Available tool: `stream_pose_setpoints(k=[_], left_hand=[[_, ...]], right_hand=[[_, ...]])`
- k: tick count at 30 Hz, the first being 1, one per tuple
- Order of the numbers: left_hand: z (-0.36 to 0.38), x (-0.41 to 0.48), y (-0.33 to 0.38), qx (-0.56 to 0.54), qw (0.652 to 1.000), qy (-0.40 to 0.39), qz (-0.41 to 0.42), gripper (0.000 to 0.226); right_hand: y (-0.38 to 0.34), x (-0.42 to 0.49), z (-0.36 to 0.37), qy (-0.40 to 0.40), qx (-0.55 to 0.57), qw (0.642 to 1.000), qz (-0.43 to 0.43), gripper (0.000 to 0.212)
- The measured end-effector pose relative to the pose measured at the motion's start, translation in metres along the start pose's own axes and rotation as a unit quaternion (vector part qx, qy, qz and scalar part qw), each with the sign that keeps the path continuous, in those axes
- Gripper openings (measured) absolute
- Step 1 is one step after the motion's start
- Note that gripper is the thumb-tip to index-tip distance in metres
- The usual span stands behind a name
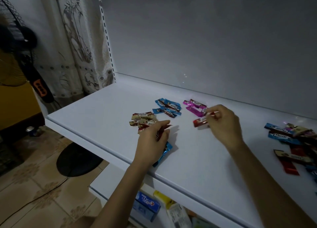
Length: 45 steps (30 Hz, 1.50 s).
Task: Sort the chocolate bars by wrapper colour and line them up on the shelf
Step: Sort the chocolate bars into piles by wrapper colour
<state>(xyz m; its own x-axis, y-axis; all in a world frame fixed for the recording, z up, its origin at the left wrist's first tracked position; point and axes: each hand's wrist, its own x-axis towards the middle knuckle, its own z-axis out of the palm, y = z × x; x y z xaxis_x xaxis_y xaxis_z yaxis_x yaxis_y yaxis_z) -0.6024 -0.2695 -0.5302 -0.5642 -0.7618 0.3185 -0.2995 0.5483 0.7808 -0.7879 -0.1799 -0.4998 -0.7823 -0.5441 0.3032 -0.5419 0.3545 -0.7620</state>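
Fingers of my left hand (pixel 152 142) curl round a red bar (pixel 164 130) and a blue bar (pixel 163 152), while my right hand (pixel 223 124) pinches a second red bar (pixel 212 113), with the pink pile (pixel 194 107) just beyond that hand

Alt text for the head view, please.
The left hand holds a red bar and a blue bar over a white shelf; the right hand pinches a second red bar. A gold pile, a blue pile and a pink pile lie beyond, an unsorted heap at right.
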Motion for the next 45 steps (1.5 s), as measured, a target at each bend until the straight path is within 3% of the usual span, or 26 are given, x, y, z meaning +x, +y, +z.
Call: stream_pose_setpoints(k=[4, 8, 10, 11, 13, 14, 15, 17, 19, 23, 27, 29, 33, 36, 39, 42, 45], left_hand=[[0.000, 0.000, -0.003, 0.009, 1.000, -0.001, 0.016, 0.036], [0.001, 0.000, -0.004, 0.017, 0.999, 0.004, 0.029, 0.035], [0.001, 0.000, -0.004, 0.016, 1.000, 0.007, 0.024, 0.035], [0.001, 0.000, -0.005, 0.013, 1.000, 0.010, 0.020, 0.034], [0.000, 0.000, -0.004, -0.001, 1.000, 0.022, 0.014, 0.033], [-0.001, -0.001, -0.003, -0.015, 0.999, 0.031, 0.019, 0.031], [-0.001, -0.001, -0.004, -0.034, 0.998, 0.040, 0.025, 0.030], [-0.001, -0.001, -0.006, -0.071, 0.996, 0.053, 0.027, 0.027], [-0.002, 0.000, -0.006, -0.090, 0.994, 0.058, 0.024, 0.026], [0.001, -0.001, -0.006, -0.087, 0.994, 0.049, 0.035, 0.026], [0.002, 0.002, -0.006, -0.086, 0.995, 0.055, 0.004, 0.030], [0.001, 0.003, -0.006, -0.078, 0.996, 0.047, 0.005, 0.028], [-0.001, 0.002, -0.003, -0.103, 0.994, 0.046, -0.004, 0.027], [-0.002, 0.002, -0.004, -0.156, 0.986, 0.045, -0.033, 0.034], [-0.004, 0.001, -0.002, -0.163, 0.986, 0.041, -0.008, 0.041], [-0.006, 0.000, -0.002, -0.181, 0.983, 0.013, 0.016, 0.054], [-0.006, -0.002, -0.002, -0.137, 0.989, -0.016, 0.043, 0.057]], right_hand=[[0.043, 0.003, -0.017, -0.027, -0.098, 0.994, 0.039, 0.014], [0.044, -0.007, -0.010, 0.062, -0.252, 0.966, -0.017, 0.027], [0.029, -0.015, -0.007, 0.102, -0.183, 0.975, -0.076, 0.021], [0.019, -0.023, -0.006, 0.086, -0.106, 0.987, -0.091, 0.016], [-0.007, -0.046, 0.001, -0.067, 0.063, 0.994, -0.059, 0.014], [-0.019, -0.058, 0.007, -0.166, 0.122, 0.978, -0.038, 0.014], [-0.027, -0.068, 0.013, -0.243, 0.147, 0.959, -0.026, 0.017], [-0.036, -0.078, 0.025, -0.312, 0.157, 0.936, -0.031, 0.036], [-0.039, -0.081, 0.028, -0.322, 0.181, 0.929, -0.019, 0.042], [-0.034, -0.076, 0.024, -0.322, 0.247, 0.912, 0.065, 0.020], [-0.032, -0.051, 0.022, -0.205, 0.296, 0.912, 0.197, 0.004], [-0.037, -0.033, 0.026, -0.166, 0.324, 0.905, 0.219, 0.005], [-0.061, 0.009, 0.045, -0.158, 0.382, 0.890, 0.194, 0.011], [-0.070, 0.017, 0.055, -0.210, 0.346, 0.896, 0.183, 0.022], [-0.057, -0.009, 0.048, -0.248, 0.315, 0.904, 0.148, 0.015], [-0.039, -0.037, 0.036, -0.309, 0.311, 0.892, 0.105, 0.026], [-0.029, -0.044, 0.031, -0.298, 0.291, 0.907, 0.053, 0.025]])
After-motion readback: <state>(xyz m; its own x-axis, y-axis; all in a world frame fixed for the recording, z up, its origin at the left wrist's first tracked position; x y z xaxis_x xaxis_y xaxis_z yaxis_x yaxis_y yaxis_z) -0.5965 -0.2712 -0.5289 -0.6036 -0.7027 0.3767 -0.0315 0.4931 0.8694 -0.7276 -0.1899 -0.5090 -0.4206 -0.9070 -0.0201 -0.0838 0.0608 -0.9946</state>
